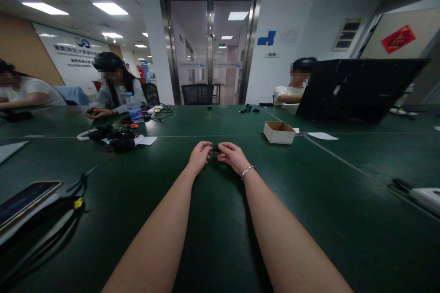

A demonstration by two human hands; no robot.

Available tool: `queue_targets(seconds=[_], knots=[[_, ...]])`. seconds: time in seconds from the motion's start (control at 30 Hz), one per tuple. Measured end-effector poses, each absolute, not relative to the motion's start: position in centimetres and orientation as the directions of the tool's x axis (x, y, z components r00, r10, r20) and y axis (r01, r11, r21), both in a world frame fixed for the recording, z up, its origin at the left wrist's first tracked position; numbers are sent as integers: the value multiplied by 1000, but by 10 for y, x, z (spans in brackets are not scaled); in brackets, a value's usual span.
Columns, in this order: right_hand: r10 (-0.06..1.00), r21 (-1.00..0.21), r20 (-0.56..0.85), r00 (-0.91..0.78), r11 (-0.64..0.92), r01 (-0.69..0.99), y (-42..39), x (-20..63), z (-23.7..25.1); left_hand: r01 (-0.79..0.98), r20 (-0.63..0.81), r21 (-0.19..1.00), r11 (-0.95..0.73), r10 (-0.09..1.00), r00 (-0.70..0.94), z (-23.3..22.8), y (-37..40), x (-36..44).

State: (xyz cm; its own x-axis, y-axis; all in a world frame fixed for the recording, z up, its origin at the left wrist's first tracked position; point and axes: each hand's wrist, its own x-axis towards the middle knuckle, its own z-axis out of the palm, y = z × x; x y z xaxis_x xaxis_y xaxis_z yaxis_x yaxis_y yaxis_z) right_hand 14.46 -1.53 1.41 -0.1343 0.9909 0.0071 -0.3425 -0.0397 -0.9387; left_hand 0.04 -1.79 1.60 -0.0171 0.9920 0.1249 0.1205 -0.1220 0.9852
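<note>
table (343,219) dark green, hands out at its middle | laptop (357,89) far right edge | box (278,132) open, beyond right hand | left hand (199,156) and right hand (234,155) each pinching one end of black part (216,147), held just above the tabletop

This is an office: at the top center of the frame stands a glass double door (210,43) in a steel frame, and panel lights (110,8) sit in a tiled ceiling at the upper left. People sit along a long green counter (343,201), with a laptop (357,89) at the right and a company sign wall (74,52) at the left.
</note>
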Motion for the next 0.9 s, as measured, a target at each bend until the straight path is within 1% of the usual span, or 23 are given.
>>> queue_targets(seconds=[0.3,0.5,0.6,0.7,0.8,0.9], knots=[[989,-938,12,-150,-41,-344,-15,145,14,74,109,991,-107,994,-27,16,-18,-1],[987,-938,4,-158,-51,-343,-16,145,16,195,119,974,-114,993,-13,8,-14,-1],[988,-939,4,-153,-49,-342,-17,146,16,145,120,983,-112,992,-49,10,-15,0],[988,-936,11,-156,-44,-348,-16,146,15,82,95,992,-93,995,-22,14,-16,0],[985,-935,19,-172,-43,-352,-16,147,14,95,97,991,-98,995,16,15,-16,-1],[983,-934,28,-182,-40,-356,-15,147,13,93,101,990,-102,995,8,13,-15,-1]])
